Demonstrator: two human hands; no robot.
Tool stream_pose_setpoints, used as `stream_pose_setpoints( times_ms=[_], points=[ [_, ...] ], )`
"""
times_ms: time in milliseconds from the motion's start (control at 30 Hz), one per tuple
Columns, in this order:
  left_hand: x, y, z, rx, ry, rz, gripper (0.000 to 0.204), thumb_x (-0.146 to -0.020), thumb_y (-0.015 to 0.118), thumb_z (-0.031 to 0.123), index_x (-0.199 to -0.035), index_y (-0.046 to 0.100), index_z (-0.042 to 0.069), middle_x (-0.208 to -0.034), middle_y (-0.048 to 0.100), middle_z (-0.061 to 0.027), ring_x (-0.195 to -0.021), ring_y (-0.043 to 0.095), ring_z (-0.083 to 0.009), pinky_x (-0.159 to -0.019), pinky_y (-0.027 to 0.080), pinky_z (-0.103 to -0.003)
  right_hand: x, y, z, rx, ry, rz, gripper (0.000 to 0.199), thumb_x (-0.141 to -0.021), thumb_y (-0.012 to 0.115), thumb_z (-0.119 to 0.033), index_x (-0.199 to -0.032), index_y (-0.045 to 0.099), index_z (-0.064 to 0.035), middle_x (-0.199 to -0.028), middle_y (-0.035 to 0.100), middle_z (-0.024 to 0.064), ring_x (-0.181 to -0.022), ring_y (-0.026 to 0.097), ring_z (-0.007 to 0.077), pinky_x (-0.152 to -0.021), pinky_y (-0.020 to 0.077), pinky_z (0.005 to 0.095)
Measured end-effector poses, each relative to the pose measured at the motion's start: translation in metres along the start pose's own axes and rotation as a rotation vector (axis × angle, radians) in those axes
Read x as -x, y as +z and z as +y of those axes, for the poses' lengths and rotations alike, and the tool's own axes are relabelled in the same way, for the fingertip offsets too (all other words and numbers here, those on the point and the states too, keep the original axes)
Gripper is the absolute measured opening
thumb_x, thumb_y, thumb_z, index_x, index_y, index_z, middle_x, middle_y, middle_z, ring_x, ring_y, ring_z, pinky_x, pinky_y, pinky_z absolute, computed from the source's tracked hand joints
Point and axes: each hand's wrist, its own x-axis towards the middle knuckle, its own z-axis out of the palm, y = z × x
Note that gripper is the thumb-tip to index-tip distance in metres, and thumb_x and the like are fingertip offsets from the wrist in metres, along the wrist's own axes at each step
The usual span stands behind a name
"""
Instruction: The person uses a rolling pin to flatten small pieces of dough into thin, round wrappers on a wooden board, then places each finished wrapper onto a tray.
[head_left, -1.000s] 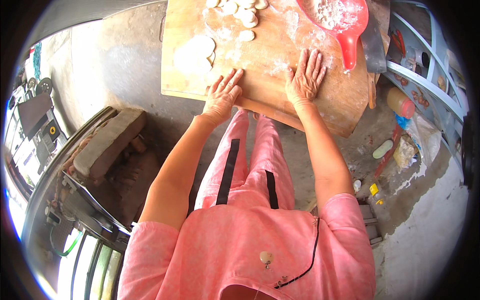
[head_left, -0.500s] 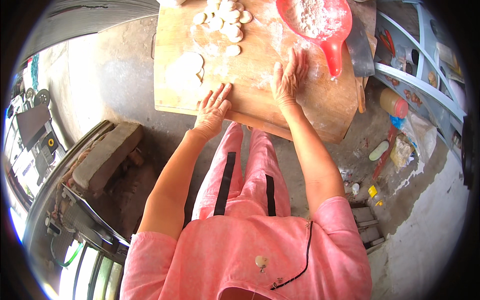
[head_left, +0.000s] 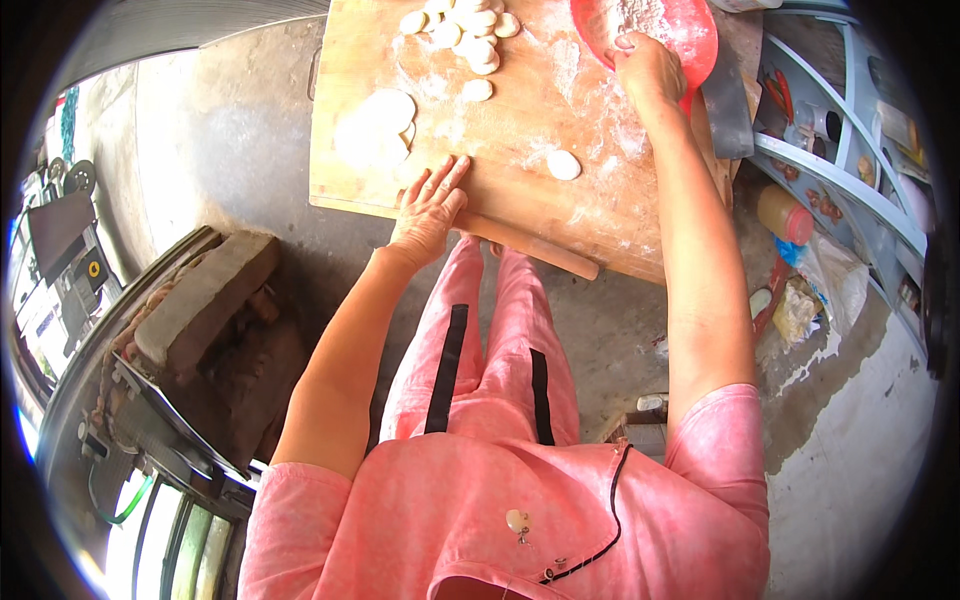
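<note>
My left hand (head_left: 428, 212) lies with fingers stretched out at the front edge of the wooden board (head_left: 480, 190). Its palm is by the left end of a wooden rolling pin (head_left: 545, 252) along that edge. At the near rim of a red plastic dipper (head_left: 700, 45) holding white flour (head_left: 632, 14), my right hand (head_left: 652, 72) has its fingers curled closed; what is in them is hidden. One small flattened dough disc (head_left: 564, 165) sits alone on the floured board. Rolled-out wrappers (head_left: 385, 125) overlap at the left, and small dough pieces (head_left: 465, 28) are heaped behind them.
A dark flat blade-like piece (head_left: 728, 112) lies right of the dipper. Beyond it stands a pale blue metal rack (head_left: 850, 170) with jars and bags. At the left are a brick-and-concrete stove-like structure (head_left: 205, 300) and the wall.
My right hand has moved from the board up to the dipper's rim and closed. A lone dough disc now shows where it was. My left hand has stayed nearly in place.
</note>
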Motion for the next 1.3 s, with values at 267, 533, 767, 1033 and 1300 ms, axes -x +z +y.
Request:
stream_pose_setpoints(
  times_ms=[267, 533, 767, 1033, 1300],
  points=[
    [-0.001, 0.006, -0.002, 0.019, 0.023, 0.043, 0.025, -0.076, 0.064, 0.001, -0.093, 0.049, 0.012, -0.154, 0.02, -0.0053, -0.143, 0.018, -0.0244, -0.115, 0.019, -0.043, 0.016, 0.015, 0.044, -0.409, -0.159, 0.363, 0.02, -0.084, 0.061, -0.026, -0.096, 0.068, -0.0108, -0.097, 0.068, 0.0126, -0.094, 0.064, 0.0293, -0.079, 0.0497, 0.0404],
    [0.0, 0.004, 0.0, 0.016, 0.023, 0.02, 0.026, -0.075, 0.065, 0.001, -0.093, 0.049, 0.012, -0.154, 0.02, -0.006, -0.143, 0.018, -0.0246, -0.115, 0.019, -0.043, 0.14, 0.055, 0.049, -0.531, -0.211, 0.136, 0.02, -0.084, 0.056, -0.004, -0.101, 0.065, -0.011, -0.099, 0.066, 0.0117, -0.09, 0.063, 0.031, -0.076, 0.05, 0.0377],
    [0.0, 0.011, -0.005, 0.056, 0.035, 0.076, 0.021, -0.078, 0.065, 0.005, -0.091, 0.05, 0.013, -0.154, 0.021, -0.0062, -0.142, 0.019, -0.0265, -0.112, 0.023, -0.046, 0.168, 0.073, 0.029, -0.379, -0.448, 0.083, 0.031, -0.076, 0.059, 0.001, -0.101, 0.067, -0.0145, -0.104, 0.063, 0.0051, -0.097, 0.059, 0.0251, -0.085, 0.0489, 0.0366],
    [0.006, 0.013, 0.027, 0.176, -0.07, 0.152, 0.018, -0.079, 0.066, 0.008, -0.093, 0.056, 0.012, -0.155, 0.021, -0.006, -0.141, 0.02, -0.0316, -0.107, 0.026, -0.05, 0.187, 0.062, 0.048, -0.424, -0.388, 0.162, 0.034, -0.077, 0.061, 0.0, -0.109, 0.062, -0.0109, -0.113, 0.059, 0.0087, -0.104, 0.056, 0.0281, -0.089, 0.0466, 0.0373],
    [-0.03, 0.004, 0.035, 0.091, -0.081, 0.218, 0.013, -0.083, 0.061, 0.013, -0.096, 0.057, 0.012, -0.152, 0.025, -0.0113, -0.142, 0.017, -0.0338, -0.113, 0.018, -0.047, 0.186, 0.067, 0.074, -0.116, -0.346, 0.132, 0.06, -0.089, 0.057, -0.028, -0.141, 0.036, -0.0085, -0.148, 0.03, 0.0194, -0.135, 0.029, 0.035, -0.11, 0.0242, 0.0469]
  ],
)
